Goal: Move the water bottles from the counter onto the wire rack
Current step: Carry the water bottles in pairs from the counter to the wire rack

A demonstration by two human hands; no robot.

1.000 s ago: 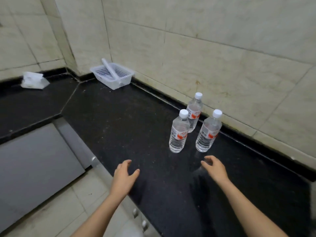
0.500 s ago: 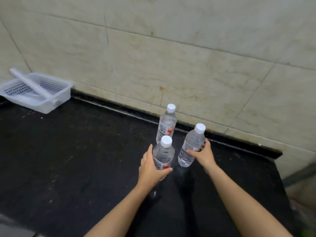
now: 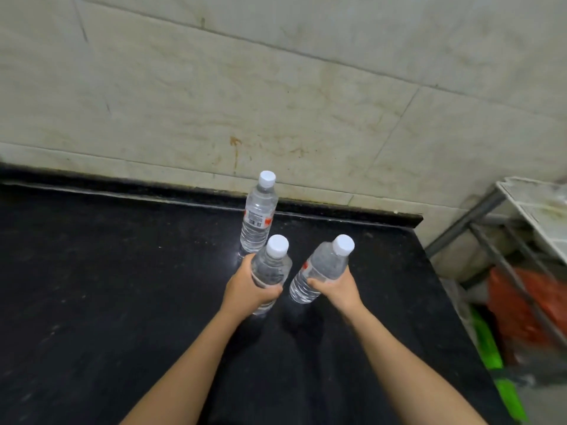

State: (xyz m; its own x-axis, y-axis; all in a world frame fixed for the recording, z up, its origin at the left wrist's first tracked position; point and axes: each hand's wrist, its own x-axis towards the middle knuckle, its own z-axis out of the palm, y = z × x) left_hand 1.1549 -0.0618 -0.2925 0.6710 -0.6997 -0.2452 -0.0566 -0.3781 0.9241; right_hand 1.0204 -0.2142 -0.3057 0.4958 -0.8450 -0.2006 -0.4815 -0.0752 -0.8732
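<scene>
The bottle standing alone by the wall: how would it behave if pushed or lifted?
The lone bottle looks filled with water, so probably heavy for its size. It is tall on a narrow base, so a push near the cap would likely tip it, and being round it might roll. Its thin ribbed plastic probably dents slightly under a grip.

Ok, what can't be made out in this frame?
Head view:
- Wire rack: mostly cut off by the right edge.
- Red shape under it: blurred.
- Left bottle label: covered by the left hand.
- Right bottle in the right hand: lifted or resting, unclear.
</scene>
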